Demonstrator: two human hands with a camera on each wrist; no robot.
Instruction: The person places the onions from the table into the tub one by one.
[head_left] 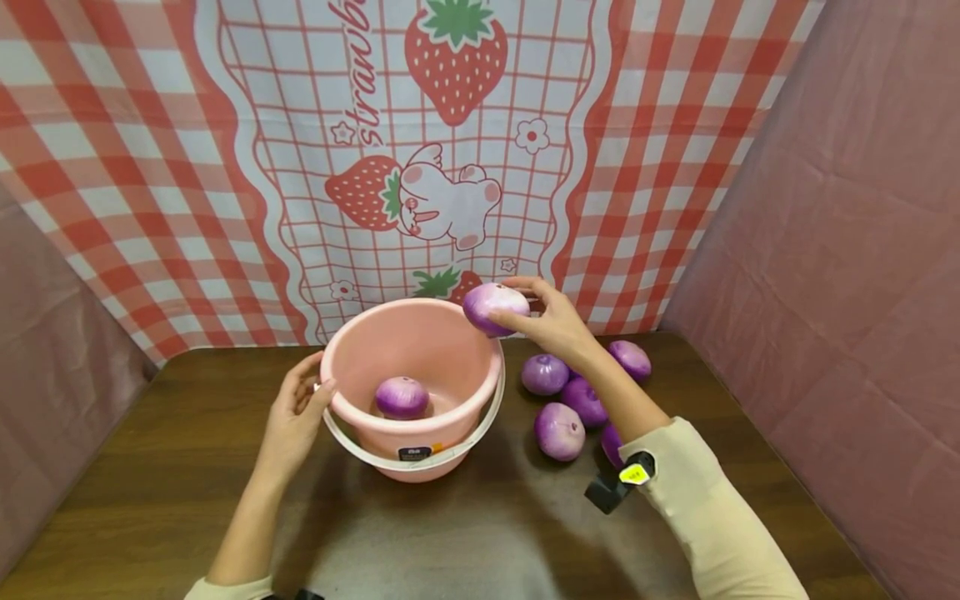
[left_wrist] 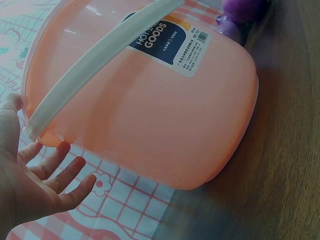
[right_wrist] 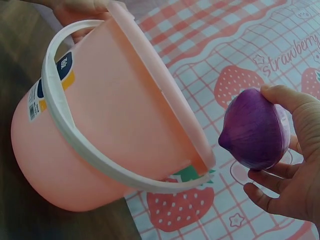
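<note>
Onion [head_left: 480, 312] grasped by right hand [head_left: 551, 321] near bucket [head_left: 375, 433]; left hand [head_left: 296, 408] pinches rim [head_left: 405, 426]; handle [right_wrist: 95, 152] hangs in front; another onion [head_left: 402, 398] inside, loose onions [head_left: 560, 432] partly behind forearm [head_left: 622, 387].

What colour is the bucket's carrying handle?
The carrying handle is white, plain along its length; the right wrist view shows it best.

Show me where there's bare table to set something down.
Bare wooden table shows left of the left forearm, and in front of the pink bucket, across to the right sleeve. It's crowded right of the bucket, where onions cluster beside and beneath the right forearm.
</note>
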